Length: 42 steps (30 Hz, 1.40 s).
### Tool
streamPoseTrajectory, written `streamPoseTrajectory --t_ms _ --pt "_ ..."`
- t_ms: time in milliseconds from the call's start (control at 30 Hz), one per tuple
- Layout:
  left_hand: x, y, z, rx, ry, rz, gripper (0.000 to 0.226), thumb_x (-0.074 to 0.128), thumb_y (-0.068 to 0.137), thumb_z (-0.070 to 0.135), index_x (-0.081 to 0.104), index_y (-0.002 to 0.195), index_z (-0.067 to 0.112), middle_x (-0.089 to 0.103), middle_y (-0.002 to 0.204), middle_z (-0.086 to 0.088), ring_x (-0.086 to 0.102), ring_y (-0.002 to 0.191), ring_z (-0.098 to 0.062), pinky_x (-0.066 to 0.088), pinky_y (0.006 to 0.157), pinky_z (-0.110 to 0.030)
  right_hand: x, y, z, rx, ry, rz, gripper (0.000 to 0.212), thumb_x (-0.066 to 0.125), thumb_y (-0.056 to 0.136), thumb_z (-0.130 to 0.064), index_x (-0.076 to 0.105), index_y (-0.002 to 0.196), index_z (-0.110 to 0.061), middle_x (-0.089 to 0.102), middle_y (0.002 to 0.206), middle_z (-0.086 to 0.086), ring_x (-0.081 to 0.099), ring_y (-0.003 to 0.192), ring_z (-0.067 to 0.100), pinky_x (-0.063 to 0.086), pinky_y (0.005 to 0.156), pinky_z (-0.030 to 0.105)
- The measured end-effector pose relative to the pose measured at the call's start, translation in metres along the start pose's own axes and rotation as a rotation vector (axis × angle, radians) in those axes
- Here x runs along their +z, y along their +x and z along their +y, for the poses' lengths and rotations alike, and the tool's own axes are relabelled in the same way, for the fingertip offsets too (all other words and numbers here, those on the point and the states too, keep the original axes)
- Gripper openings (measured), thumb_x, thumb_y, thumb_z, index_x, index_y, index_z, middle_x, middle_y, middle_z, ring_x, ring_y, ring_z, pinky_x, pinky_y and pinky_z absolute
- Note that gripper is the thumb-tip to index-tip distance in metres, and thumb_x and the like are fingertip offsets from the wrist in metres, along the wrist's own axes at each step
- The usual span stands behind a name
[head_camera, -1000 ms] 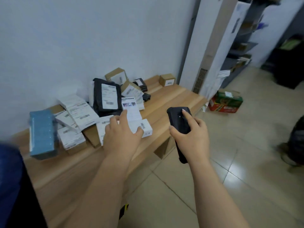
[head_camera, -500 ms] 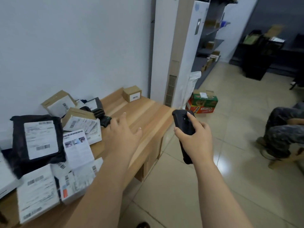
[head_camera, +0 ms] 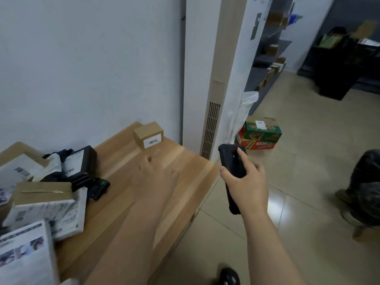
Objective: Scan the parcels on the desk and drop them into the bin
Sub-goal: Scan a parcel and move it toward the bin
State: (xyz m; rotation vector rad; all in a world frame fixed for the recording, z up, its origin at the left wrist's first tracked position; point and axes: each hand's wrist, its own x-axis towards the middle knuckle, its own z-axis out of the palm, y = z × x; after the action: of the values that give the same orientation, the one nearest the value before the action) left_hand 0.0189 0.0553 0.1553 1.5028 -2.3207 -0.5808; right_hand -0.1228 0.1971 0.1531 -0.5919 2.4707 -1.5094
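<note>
At the bottom left corner of the frame lies the nearest parcel, a white parcel [head_camera: 22, 254] with a printed label, blurred. Just above it a brown box with a white label [head_camera: 41, 202] rests on a pile of parcels [head_camera: 51, 182] that fills the left edge of the wooden table [head_camera: 185, 182]; among them are a black bag with a label [head_camera: 80, 163] and a small black item [head_camera: 98, 187] at the pile's right side.

The left forearm crosses the table from the bottom centre, and the left hand [head_camera: 156, 173] is above the bare wood in the middle of the frame. It is motion-blurred; its fingers look spread and hold nothing. Right of centre, beyond the table's edge and over the tiled floor [head_camera: 308, 161], the right hand [head_camera: 244, 182] grips a black handheld scanner [head_camera: 232, 161] upright, the fingers wrapped round its body and one fingertip resting near its top.

Farther back, a small brown box [head_camera: 148, 134] with a barcode sticker stands alone at the table's far end, near the wall, well apart from the pile. Beyond it a tall white and beige unit [head_camera: 213, 99] stands on the floor, with a green and red carton [head_camera: 260, 133] just right of it. Grey shelving [head_camera: 267, 64] with boxes fills the upper right.
</note>
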Motion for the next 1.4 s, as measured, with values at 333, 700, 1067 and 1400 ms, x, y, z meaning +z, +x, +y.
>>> streamPoseTrajectory --t_ms 333,700,1067,1400 --pt "0.064 0.119 0.071 -0.278 0.026 0.105 0.07 0.054 0.093 0.046 0.025 0.152 0.024 0.032 0.148 -0.007 0.039 0.129 -0.027 0.037 0.104 -0.039 0.043 0.204 -0.014 -0.164 -0.112 -0.257 0.068 0.073 0.085 -0.044 0.044 0.146 -0.044 0.041 0.138 -0.005 0.048 0.117 0.011 0.039 0.088 0.027" --pt "0.092 0.231 0.026 -0.474 0.136 0.125 0.086 0.052 0.089 0.064 0.012 0.156 0.027 0.023 0.155 -0.006 0.032 0.136 -0.028 0.036 0.106 -0.039 0.166 0.301 -0.029 -0.232 -0.18 -0.523 0.068 0.07 0.088 -0.046 0.04 0.149 -0.044 0.037 0.147 -0.001 0.049 0.117 0.016 0.04 0.083 0.028" --pt "0.129 0.318 -0.043 -0.5 0.18 0.019 0.095 0.062 0.086 0.061 0.009 0.156 0.026 0.016 0.157 -0.01 0.021 0.141 -0.03 0.025 0.114 -0.038 0.283 0.341 -0.013 -0.181 -0.279 -0.654 0.069 0.071 0.088 -0.047 0.041 0.149 -0.043 0.036 0.148 -0.002 0.049 0.121 0.017 0.044 0.085 0.032" --pt "0.159 0.382 -0.097 -0.289 0.239 -0.123 0.113 0.08 0.072 0.051 0.01 0.157 0.025 0.001 0.162 -0.012 0.001 0.149 -0.035 0.015 0.12 -0.047 0.35 0.357 0.015 -0.149 -0.299 -0.756 0.067 0.073 0.086 -0.043 0.044 0.147 -0.042 0.037 0.147 -0.003 0.047 0.124 0.015 0.044 0.097 0.034"
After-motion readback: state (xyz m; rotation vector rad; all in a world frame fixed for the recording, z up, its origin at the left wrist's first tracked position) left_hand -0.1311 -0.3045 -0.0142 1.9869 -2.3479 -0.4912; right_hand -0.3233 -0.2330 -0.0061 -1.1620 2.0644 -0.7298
